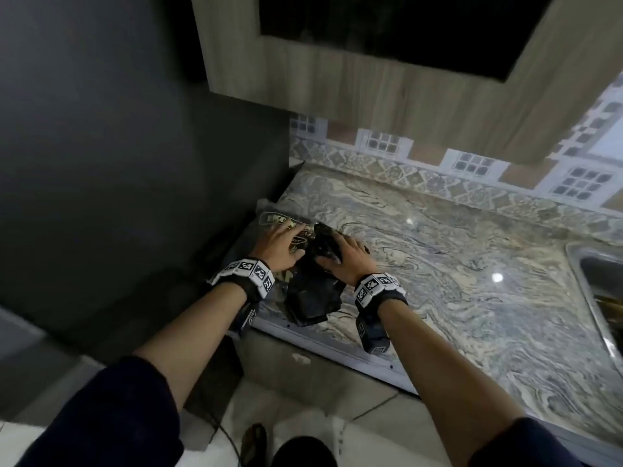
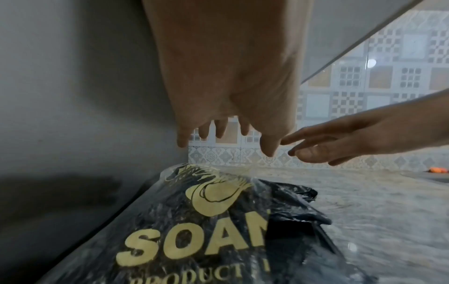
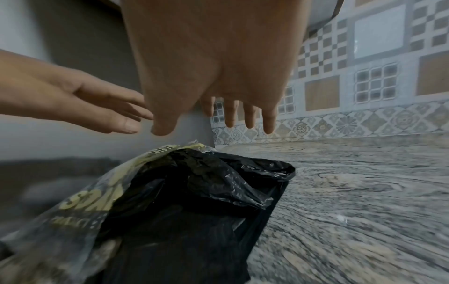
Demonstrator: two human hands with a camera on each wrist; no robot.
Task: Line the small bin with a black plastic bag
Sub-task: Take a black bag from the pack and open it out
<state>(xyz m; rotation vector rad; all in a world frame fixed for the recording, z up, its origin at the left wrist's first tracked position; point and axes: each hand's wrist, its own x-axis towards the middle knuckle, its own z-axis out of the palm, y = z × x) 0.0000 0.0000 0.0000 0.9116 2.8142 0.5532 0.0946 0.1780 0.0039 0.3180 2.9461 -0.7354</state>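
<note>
Head view: the sleeves (image 1: 111, 416) are nearest; both hands reach over a black bag (image 1: 315, 298) lying at the counter's (image 1: 472, 264) front left corner. Left wrist view: left hand (image 2: 230, 76) released, fingers spread above the printed packet (image 2: 194, 240). Right wrist view: right hand (image 3: 213, 57) released, fingers straight above the bag.

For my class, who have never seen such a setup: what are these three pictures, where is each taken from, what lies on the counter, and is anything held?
No machine here: a person works with bare hands, wearing cameras. One picture looks down from the head; the other two look along each wrist at the fingers. On the marbled counter lies a clear printed packet with a black plastic bag partly out of it. The wrist views show the left hand and right hand spread above them, fingers straight, gripping nothing. No bin is visible.
</note>
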